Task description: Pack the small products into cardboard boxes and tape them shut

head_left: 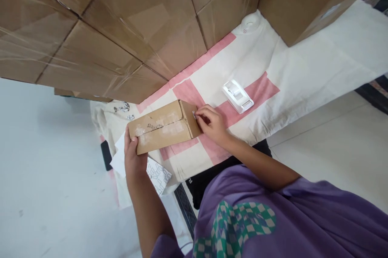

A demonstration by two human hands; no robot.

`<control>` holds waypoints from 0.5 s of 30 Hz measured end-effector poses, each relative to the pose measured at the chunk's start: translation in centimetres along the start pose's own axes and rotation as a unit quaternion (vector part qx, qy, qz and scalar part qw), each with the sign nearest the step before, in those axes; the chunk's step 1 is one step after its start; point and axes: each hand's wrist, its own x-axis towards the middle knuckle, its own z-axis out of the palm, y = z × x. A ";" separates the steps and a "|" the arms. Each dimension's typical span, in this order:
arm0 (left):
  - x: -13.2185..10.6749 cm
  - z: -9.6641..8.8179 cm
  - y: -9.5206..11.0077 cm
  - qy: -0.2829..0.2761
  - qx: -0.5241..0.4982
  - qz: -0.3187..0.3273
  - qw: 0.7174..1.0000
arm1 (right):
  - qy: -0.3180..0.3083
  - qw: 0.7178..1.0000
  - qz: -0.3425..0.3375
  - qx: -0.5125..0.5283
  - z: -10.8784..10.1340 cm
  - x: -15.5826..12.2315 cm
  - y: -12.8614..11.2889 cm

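Observation:
A closed brown cardboard box [163, 122] with a seam along its top, whitish worn patches and dark scribbled marks lies in front of me. My left hand [133, 153] is wrapped around its left end, thumb on the top face. At the opposite end, my right hand [212, 124] pinches a small black-and-white paper piece [194, 115] against the end face. Its fingertips partly cover that piece, so I cannot tell whether it is stuck down. Just right of my right hand stands a white tape dispenser [238, 95].
Large stacked cartons [136, 27] wrapped in clear film line the back, with another big carton [291, 3] at right. A tape roll [250, 23], small printed cut-outs [123, 107], printed sheets [159, 175] and a dark phone-like object [106, 155] lie on the pink-and-white cloth [209, 68].

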 end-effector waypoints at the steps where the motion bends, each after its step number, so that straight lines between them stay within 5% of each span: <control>1: 0.1 -0.1 0.0 -0.004 0.001 -0.001 1.000 | 0.003 1.000 -0.002 0.002 -0.1 -0.1 -0.1; 15: 0.2 -0.2 -0.1 -0.015 -0.005 0.006 1.000 | 0.028 0.999 0.034 0.010 0.1 -0.3 -0.3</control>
